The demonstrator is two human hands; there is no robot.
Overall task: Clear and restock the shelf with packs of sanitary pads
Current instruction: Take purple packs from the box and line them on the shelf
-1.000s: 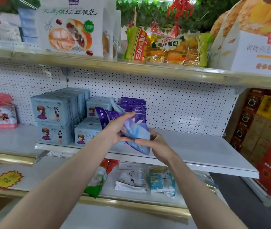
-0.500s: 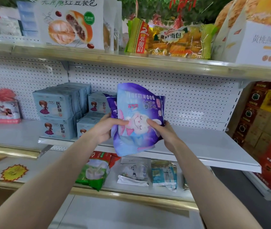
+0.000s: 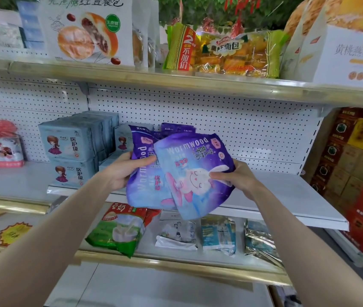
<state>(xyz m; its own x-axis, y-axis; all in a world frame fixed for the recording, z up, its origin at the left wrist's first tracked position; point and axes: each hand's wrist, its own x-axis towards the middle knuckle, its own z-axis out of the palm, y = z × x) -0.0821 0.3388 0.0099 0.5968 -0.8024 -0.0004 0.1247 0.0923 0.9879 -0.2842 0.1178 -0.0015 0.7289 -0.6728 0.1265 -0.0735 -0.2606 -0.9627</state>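
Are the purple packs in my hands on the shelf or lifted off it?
Lifted off: left hand and right hand hold the purple packs in front of the shelf.

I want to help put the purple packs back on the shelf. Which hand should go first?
Probably the right hand. Its purple pack lies in front, and the bare shelf is on that side. The left hand holds the back pack.

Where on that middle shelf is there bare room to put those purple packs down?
The white shelf lies bare right of the right hand, up to the pegboard. It is crowded on the left: stacked blue packs and purple packs behind the left hand.
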